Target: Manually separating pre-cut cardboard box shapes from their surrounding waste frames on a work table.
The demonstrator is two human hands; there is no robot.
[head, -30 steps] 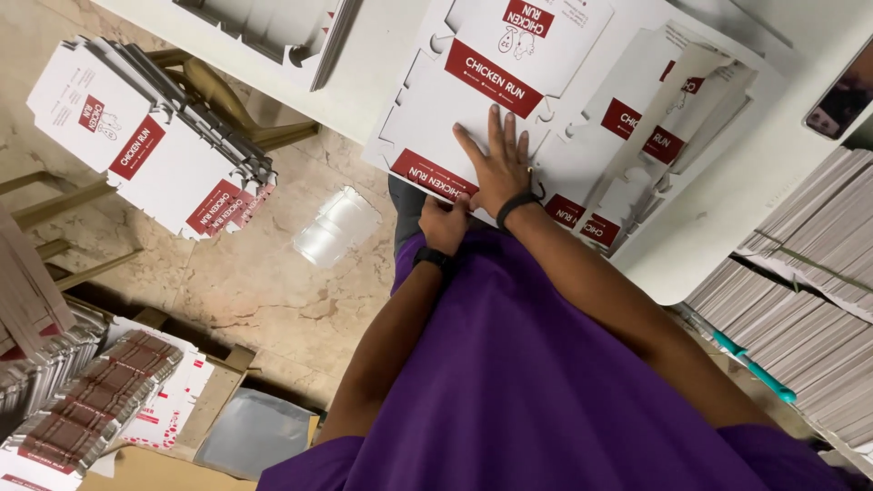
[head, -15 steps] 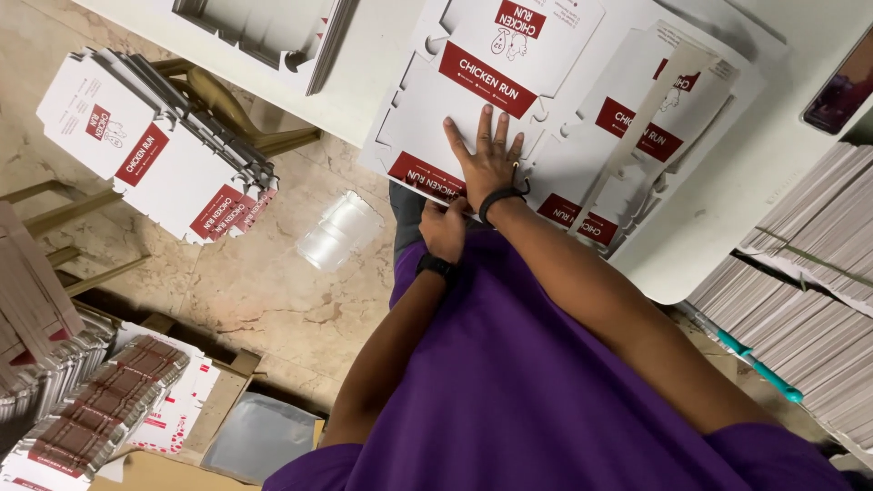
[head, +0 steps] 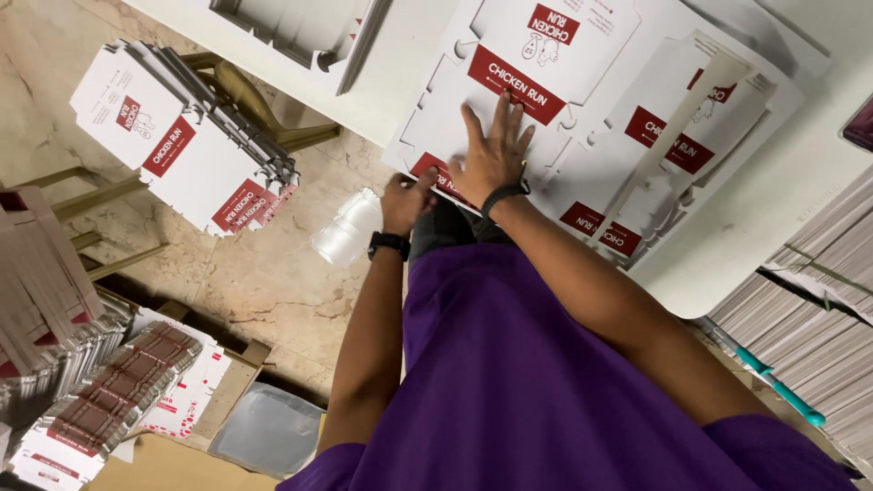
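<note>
flat carton pressed at the table edge

the flat white-and-red carton blank (head: 536, 82) lies on the white table (head: 782, 218), its near edge overhanging. the right hand (head: 491, 155) presses it with fingers spread flat; the left hand (head: 406, 202) pinches that near edge. the blank could slide or crease if the pressing hand shifts. the left fingertips are hidden, and other blanks (head: 673, 155) beside it overlap confusingly.

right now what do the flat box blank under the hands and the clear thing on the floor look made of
Flat box blank: looks like thin paperboard, white with red printed panels; die-cut notches and fold lines show, and the right hand lies flat on it. Clear cup stack: probably thin plastic, translucent and glossy, with the floor showing through.
</note>
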